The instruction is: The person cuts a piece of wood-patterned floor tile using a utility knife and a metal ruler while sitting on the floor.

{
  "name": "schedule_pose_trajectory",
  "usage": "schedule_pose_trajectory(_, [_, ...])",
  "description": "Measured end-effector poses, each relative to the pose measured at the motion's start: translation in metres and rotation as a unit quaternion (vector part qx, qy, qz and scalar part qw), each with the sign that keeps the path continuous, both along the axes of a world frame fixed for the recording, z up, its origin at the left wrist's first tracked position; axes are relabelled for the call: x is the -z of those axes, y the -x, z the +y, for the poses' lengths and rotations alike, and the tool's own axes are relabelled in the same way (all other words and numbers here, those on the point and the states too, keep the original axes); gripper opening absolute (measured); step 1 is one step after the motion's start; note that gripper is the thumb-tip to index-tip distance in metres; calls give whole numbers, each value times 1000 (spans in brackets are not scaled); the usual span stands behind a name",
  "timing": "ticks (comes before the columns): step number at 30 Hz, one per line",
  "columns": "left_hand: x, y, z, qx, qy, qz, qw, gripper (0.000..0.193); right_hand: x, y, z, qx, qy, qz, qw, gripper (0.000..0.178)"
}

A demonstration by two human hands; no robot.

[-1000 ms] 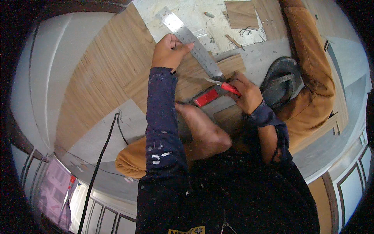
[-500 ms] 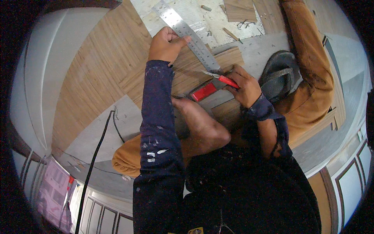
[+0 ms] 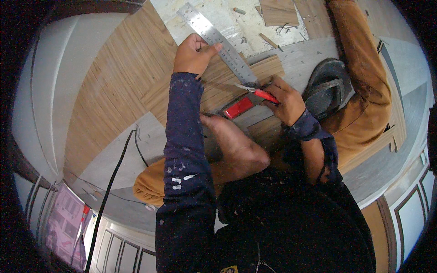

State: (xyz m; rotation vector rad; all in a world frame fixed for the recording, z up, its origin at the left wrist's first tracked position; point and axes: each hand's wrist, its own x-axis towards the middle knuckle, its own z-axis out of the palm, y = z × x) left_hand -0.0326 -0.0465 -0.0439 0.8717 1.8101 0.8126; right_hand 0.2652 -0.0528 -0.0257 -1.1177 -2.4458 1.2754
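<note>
My left hand [image 3: 195, 53] is closed, pinching the steel blade of a try square [image 3: 210, 32] between thumb and fingers. The blade slants from the upper left down toward my right hand. The square's dark handle with its red panel [image 3: 238, 108] lies near my bare foot, at an angle to the blade. My right hand [image 3: 287, 99] is wrapped round a red utility knife [image 3: 265, 95], whose blade points left beside the square's corner. Some of its fingers may also touch that corner; they hide the joint. Beneath the square are wood-patterned planks [image 3: 195, 98].
A white, marked board [image 3: 248, 32] with scraps and an offcut [image 3: 278, 12] lies at the far side. A black cable [image 3: 111, 182] runs at the left. My sandalled foot [image 3: 325, 88] and brown-trousered leg [image 3: 364, 59] are on the right. Strips of material [image 3: 393, 144] lie beyond that leg.
Both hands keep their grip on the square and the knife, in almost the same place. The view has shifted very slightly.
</note>
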Motion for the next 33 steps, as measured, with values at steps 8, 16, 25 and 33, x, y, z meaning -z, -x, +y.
schedule_pose_trajectory(8, [-18,-7,5,12,25,46,999,34,10,-8,-1,-28,-4,-44,999,31])
schedule_pose_trajectory(16, [-5,0,1,1,20,5,1000,32,8,-1,-2,-17,-38,-25,999,36])
schedule_pose_trajectory(25, [-1,-1,0,-5,-17,9,1000,28,0,2,1,-15,-14,-28,999,31])
schedule_pose_trajectory(33, [-1,0,-1,1,3,15,1000,32,-4,3,3,-18,2,-33,999,34])
